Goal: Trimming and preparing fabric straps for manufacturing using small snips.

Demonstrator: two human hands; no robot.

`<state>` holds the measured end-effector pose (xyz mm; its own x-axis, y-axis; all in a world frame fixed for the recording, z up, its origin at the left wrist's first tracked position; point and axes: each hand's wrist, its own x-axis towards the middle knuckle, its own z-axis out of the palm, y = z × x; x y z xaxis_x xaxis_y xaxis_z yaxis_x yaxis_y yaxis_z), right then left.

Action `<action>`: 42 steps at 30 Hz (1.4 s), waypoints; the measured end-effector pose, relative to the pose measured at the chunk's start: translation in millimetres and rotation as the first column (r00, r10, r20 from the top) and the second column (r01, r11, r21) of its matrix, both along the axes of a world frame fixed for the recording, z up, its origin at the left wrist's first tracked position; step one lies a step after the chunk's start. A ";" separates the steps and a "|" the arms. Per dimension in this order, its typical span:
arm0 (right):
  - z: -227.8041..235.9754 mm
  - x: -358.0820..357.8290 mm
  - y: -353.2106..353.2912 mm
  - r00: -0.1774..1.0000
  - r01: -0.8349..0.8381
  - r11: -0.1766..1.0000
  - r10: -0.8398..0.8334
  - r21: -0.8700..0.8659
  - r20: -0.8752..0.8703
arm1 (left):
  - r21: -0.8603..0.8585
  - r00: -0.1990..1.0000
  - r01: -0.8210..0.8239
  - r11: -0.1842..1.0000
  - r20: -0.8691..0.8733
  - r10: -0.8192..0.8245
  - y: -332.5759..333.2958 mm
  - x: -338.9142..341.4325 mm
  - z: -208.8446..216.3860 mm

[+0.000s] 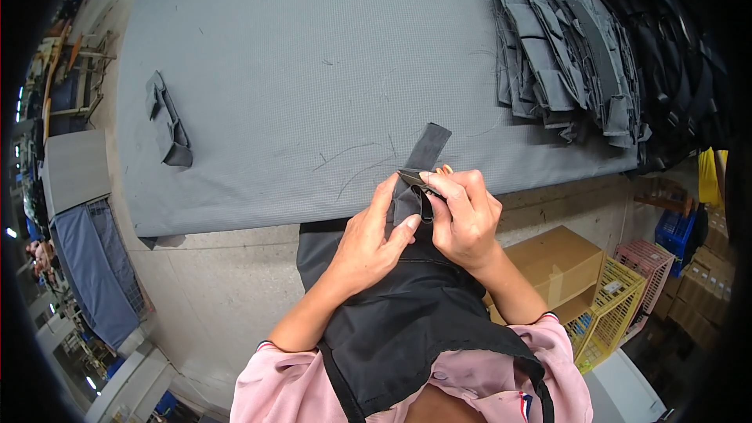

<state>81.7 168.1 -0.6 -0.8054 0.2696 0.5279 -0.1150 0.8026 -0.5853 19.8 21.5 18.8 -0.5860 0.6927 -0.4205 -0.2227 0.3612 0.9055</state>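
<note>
One grey fabric strip (pixel 430 147) is in hand just below the centre of the frame, at the near edge of the grey-covered table (pixel 298 23). The left hand (pixel 370 241) pinches its lower part between thumb and fingers; the right hand (pixel 468 219) grips what looks like a small dark snipping tool (pixel 416 180), its blade against the strip. This piece seems partway through its handling. A lone similar piece (pixel 169 129) lies at the left of the frame, and a thick stack of grey pieces (pixel 560 55) fills the upper right. Which are done and which are left cannot be told, though loose threads (pixel 345 153) on the cover suggest some trimming is done.
</note>
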 end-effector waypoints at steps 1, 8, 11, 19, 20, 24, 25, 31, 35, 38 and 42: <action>0.2 0.4 0.1 1.000 0.000 1.000 0.000 0.001 0.000 | -0.008 1.000 0.004 1.000 0.008 -0.004 -0.2 0.1 0.3; 7.2 2.6 -0.5 0.999 0.014 0.936 0.005 -0.351 0.054 | 0.062 0.992 -0.019 0.998 0.122 0.011 -0.9 -3.1 -2.6; 6.4 -5.3 2.1 0.991 0.030 0.810 0.051 -0.586 0.122 | 0.206 0.912 -0.117 0.972 0.410 0.023 -0.7 -8.0 -4.2; -3.8 1.1 14.6 0.984 0.072 0.606 0.085 -0.792 0.155 | 0.345 0.764 -0.555 0.757 0.572 0.299 8.4 -57.0 -8.3; -8.9 11.7 8.9 0.967 0.060 0.735 0.125 -0.676 0.222 | 0.341 0.762 -0.560 0.755 0.570 0.308 8.3 -61.0 -11.6; 16.5 23.4 -10.0 0.954 -0.025 0.894 0.156 -0.447 0.257 | 0.340 0.788 -0.554 0.760 0.507 0.349 10.6 -64.8 -8.8; 15.7 23.2 -9.0 0.953 -0.021 0.894 0.153 -0.448 0.261 | 0.337 0.785 -0.557 0.759 0.513 0.348 12.0 -65.5 -8.1; 14.8 11.2 3.2 0.931 -0.197 0.959 0.247 -0.202 0.267 | 0.344 0.805 -0.520 0.782 0.504 0.313 19.9 -67.4 -2.7; 19.1 5.9 2.7 0.921 -0.265 0.958 0.285 -0.108 0.265 | 0.348 0.804 -0.514 0.784 0.513 0.300 19.3 -68.9 -4.9; 17.2 8.3 3.5 0.918 -0.268 0.960 0.279 -0.076 0.280 | 0.338 0.789 -0.511 0.790 0.549 0.276 19.7 -70.2 -6.9; 7.7 14.9 2.4 0.965 -0.210 0.975 0.218 -0.071 0.143 | 0.329 0.775 -0.520 0.789 0.570 0.273 21.1 -70.5 -8.8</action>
